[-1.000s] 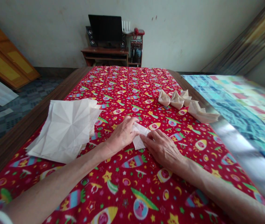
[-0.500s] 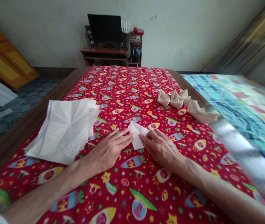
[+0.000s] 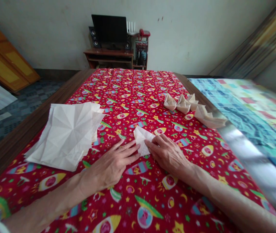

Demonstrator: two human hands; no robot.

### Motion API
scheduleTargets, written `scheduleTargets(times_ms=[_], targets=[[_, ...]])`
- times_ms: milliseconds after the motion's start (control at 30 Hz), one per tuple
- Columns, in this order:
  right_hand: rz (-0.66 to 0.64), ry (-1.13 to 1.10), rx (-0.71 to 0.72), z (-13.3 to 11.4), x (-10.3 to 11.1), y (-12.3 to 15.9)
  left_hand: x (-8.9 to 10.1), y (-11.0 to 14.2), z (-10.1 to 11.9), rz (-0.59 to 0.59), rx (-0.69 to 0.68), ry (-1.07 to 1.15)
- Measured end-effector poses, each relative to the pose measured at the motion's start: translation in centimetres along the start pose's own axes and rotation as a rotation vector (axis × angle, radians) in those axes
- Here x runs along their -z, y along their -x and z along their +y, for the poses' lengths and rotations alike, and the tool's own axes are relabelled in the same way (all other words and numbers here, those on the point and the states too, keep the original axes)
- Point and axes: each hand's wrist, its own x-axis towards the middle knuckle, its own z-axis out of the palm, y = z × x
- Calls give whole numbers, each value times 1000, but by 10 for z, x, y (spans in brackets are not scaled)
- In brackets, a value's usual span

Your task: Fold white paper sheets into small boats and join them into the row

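A small folded piece of white paper (image 3: 141, 135) lies on the red patterned cloth in front of me. My right hand (image 3: 167, 151) covers its right side, fingers curled and gripping the paper against the cloth. At the left edge of the same paper, my left hand (image 3: 117, 163) rests with its fingers stretched out and slightly apart, the tips touching the edge. To the left of that hand sits a stack of creased white paper sheets (image 3: 66, 134). Several folded paper boats (image 3: 183, 104) stand beyond my right hand, near the table's right edge.
The red cloth (image 3: 128, 106) covers most of the dark wooden table (image 3: 62, 92). A desk (image 3: 108, 52) with a monitor (image 3: 109, 29) stands against the far wall. Beside the table on the right is a bed with a blue checked cover (image 3: 227, 106).
My left hand has slid slightly down and toward me along the paper's left edge, its fingers spreading a little. The right hand and the paper have hardly moved.
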Motion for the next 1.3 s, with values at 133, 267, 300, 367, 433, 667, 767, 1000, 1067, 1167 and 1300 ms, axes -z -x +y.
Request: scheduleTargets(times_ms=[133,267,300,367,433,667,767,1000,1067,1167,1300], targets=[[-13,7,3,-1,1,0,-4,-4,-12,99,-26,18],[2,12,7,-1,2,0,-4,-15,-20,68,-13,-94],[4,13,6,-1,2,-1,-4,-17,-21,50,-15,-122],[3,14,2,-2,3,-1,-3,-20,-22,20,-7,-166],[-1,14,0,-2,2,-1,-3,-22,-23,10,20,-193],[-1,14,0,-1,0,0,1,-24,-32,76,119,-240],[17,13,5,-1,0,0,3,-31,-39,157,155,-243],[92,-32,25,1,-3,1,2,-73,-53,325,17,-43],[158,-64,-13,4,-4,6,0,-82,-55,263,-38,-10],[268,-72,-150,11,-5,17,-2,-84,-57,233,-77,35],[280,-71,-250,19,-5,27,-1,-79,-58,238,-75,106]])
